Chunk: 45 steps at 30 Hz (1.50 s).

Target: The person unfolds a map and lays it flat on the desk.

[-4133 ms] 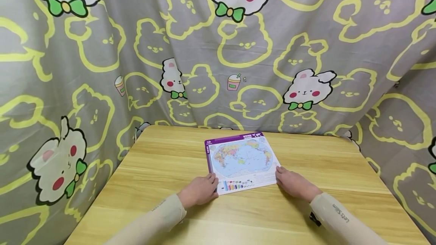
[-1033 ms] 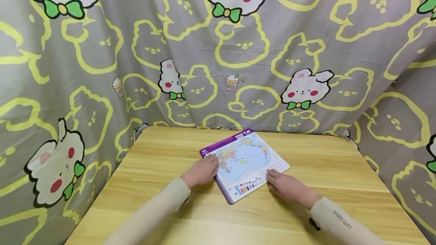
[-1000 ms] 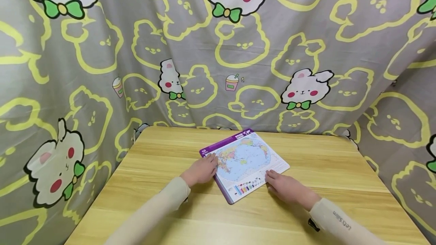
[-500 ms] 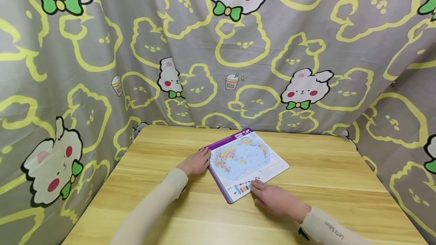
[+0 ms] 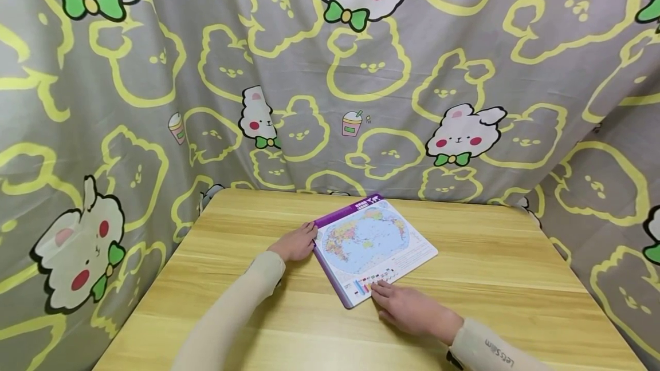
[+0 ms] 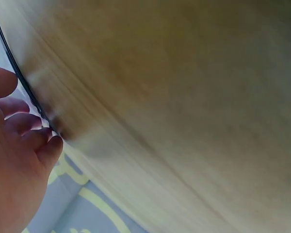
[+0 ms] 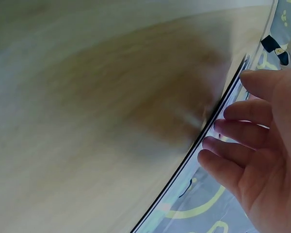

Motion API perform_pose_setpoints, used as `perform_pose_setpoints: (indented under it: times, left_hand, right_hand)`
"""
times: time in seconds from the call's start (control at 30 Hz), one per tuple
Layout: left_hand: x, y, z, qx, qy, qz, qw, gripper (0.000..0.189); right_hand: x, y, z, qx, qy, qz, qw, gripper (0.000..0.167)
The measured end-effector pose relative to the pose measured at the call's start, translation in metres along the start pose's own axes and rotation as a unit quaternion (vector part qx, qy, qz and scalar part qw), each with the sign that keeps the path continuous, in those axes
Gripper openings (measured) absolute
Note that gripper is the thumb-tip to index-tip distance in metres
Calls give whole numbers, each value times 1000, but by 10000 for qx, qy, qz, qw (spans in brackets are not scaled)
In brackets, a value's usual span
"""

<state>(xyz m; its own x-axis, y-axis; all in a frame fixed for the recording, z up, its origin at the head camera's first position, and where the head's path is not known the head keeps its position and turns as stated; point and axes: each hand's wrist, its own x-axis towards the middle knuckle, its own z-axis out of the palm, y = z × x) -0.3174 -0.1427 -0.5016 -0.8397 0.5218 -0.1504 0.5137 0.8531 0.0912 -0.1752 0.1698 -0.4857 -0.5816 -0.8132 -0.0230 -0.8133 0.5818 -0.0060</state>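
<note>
A flat, thin world map board (image 5: 367,240) with a purple border lies turned at an angle on the wooden table. My left hand (image 5: 295,243) touches its far left corner, fingers extended over the edge. On the near edge, my right hand (image 5: 412,309) rests its fingertips over the colored legend strip close to the lower left corner. Seen from the left wrist, the hand (image 6: 17,155) has its fingertips along the board's dark thin edge (image 6: 20,76). From the right wrist, the hand (image 7: 262,141) has relaxed fingers lined up at the board's edge (image 7: 184,162).
The light wooden table (image 5: 232,302) stretches around the board on every side. Behind it and at both sides hangs a grey curtain (image 5: 309,73) with rabbit and yellow outline prints. A dark band (image 5: 454,359) shows under the right sleeve.
The board has turned counterclockwise since the oldest frame. My left hand has moved up to the far left corner; my right hand has slid left along the near edge.
</note>
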Motion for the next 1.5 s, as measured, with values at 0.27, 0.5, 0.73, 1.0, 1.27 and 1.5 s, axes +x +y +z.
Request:
perform_pose_setpoints:
  times: [0.27,0.5,0.73,1.0,1.27,1.5]
  left_hand:
    - [-2,1,-4,-167,-115,-123,9997,54]
    - [-2,5,-6,-87,-138,-80,9998,53]
    - [2,3,-3,-21,-225,-115,9997,54]
    - [7,1,-7,-30,-256,-110,9996,55]
    - [8,-1,-10,86,-365,-125,9992,55]
    - [3,4,-13,221,-407,-44,9989,55]
  right_hand:
    - [0,0,-1,-96,27,-139,9999,44]
    - [2,0,-3,-1,-286,19,9996,43]
    - [1,-1,-5,18,-362,45,9993,42]
    - [3,-1,-6,29,-383,26,9993,41]
    - [3,-2,-7,83,-363,66,9993,41]
    - [1,1,-5,40,-240,44,9997,40]
